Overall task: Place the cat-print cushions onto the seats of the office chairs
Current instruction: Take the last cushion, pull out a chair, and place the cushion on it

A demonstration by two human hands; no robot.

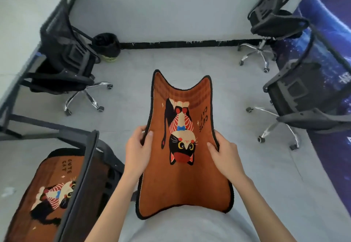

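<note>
I hold an orange cat-print cushion (182, 181) flat in front of my body, print up and the cat upside down to me. My left hand (137, 150) grips its left edge and my right hand (223, 156) grips its right edge. A second cat-print cushion (47, 194) lies on the seat of the office chair (83, 177) at the lower left, partly hidden behind that chair's mesh back. Three more black office chairs stand with bare seats: one at the left (62, 59), one at the far right (273, 15), one at the near right (303, 97).
A black bin (107, 47) with a pale base stands by the grey wall at the back. A desk frame (11, 97) runs along the left side. A blue printed panel (334, 32) curves along the right. Grey floor lies between the chairs.
</note>
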